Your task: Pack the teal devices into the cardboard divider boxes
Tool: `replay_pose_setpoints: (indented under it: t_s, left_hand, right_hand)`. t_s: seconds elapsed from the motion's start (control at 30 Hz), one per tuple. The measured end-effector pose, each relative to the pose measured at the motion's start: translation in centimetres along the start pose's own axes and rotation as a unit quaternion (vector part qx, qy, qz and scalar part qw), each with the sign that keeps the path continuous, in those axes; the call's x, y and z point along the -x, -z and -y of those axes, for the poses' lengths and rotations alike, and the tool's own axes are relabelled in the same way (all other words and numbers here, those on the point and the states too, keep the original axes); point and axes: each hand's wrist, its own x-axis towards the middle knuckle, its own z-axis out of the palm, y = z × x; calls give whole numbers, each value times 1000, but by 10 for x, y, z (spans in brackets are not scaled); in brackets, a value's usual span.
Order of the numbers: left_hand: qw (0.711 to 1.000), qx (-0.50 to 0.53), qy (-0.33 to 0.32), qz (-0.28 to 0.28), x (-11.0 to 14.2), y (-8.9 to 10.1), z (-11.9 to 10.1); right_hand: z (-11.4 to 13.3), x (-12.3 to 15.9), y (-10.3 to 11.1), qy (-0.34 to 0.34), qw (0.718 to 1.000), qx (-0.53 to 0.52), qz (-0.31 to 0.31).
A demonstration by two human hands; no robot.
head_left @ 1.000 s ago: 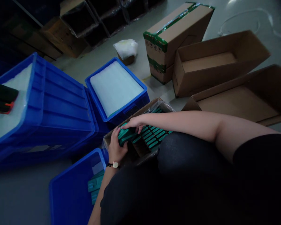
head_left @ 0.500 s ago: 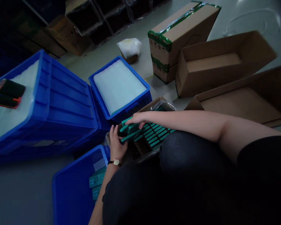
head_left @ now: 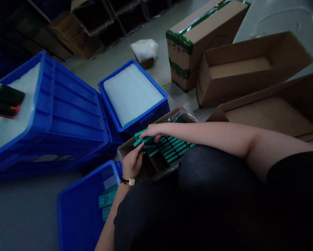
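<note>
A small open cardboard box in front of my knees holds rows of green flat parts standing on edge. My left hand, with a bracelet at the wrist, grips the near end of a bundle of green parts lifted above the box. My right hand reaches across and closes over the bundle's far end. Below my left arm, a blue bin holds a few more green parts.
Two blue crates lined with white foam stand at left and centre; a dark phone lies on the left one. Open cardboard boxes and a taped carton sit at right. A white bag lies beyond.
The bundle of green parts has risen out of the box between both hands. My left hand shifted from the bundle's side to under its near end.
</note>
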Motion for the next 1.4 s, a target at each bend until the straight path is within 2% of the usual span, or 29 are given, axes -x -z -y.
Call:
replay_pose_setpoints:
  t_s: [0.1, 0.2, 0.23, 0.27, 0.33, 0.37, 0.4, 0.47, 0.53, 0.63, 0.83, 0.93, 1.07, 1.17, 1.3, 1.4]
  left_hand:
    - [998, -9, -49, 49, -6, 1, 0]
    - [993, 9, -68, 94, -10, -5, -3]
    - [995, 7, -67, 76, -11, -8, -3]
    - [998, -5, -54, 34, -11, -10, -2]
    - [996, -48, 14, -75, -10, -13, 1]
    - [990, -66, 55, -108, -10, -14, 3]
    - [987, -74, 88, -115, -10, -15, 5]
    - [990, -52, 114, -65, -10, -18, 10]
    - [994, -10, 109, -2, -10, -21, 11]
    - [993, 31, 104, 36, -11, -24, 8]
    - [994, 0, 101, -42, -15, -23, 5]
    - [995, -7, 90, -47, -15, -22, 7]
    - [994, 20, 69, -87, -11, -20, 5]
    - [987, 46, 85, -131, -9, -21, 2]
    - [987, 83, 102, -93, -11, -24, 4]
    - [991, 53, 93, -81, -9, -25, 9]
  right_hand:
    - [0, -2, 0, -2, 1000, 2, 1]
    - [-2, -4, -1, 1, 1000, -2, 2]
    - [-2, -5, -1, 1, 1000, -2, 3]
    - [-3, -5, -1, 1, 1000, -1, 4]
    - [-3, -3, 0, 1, 1000, 1, 6]
    - [-2, -2, 0, 1, 1000, 3, 9]
    - [-1, -1, 0, 1, 1000, 4, 12]
    - [3, 1, -1, -1, 1000, 7, 19]
    - [8, 3, -3, -2, 1000, 9, 26]
    - [13, 2, -8, 1, 999, 15, 33]
    - [4, -3, -10, 39, 998, 21, 38]
    - [-1, -2, -11, 75, 996, 31, 38]
    - [2, 2, -11, 124, 991, 39, 34]
    - [7, 3, -8, 139, 989, 33, 34]
    - [9, 2, -9, 136, 989, 34, 51]
    - [7, 0, -11, 146, 987, 50, 49]
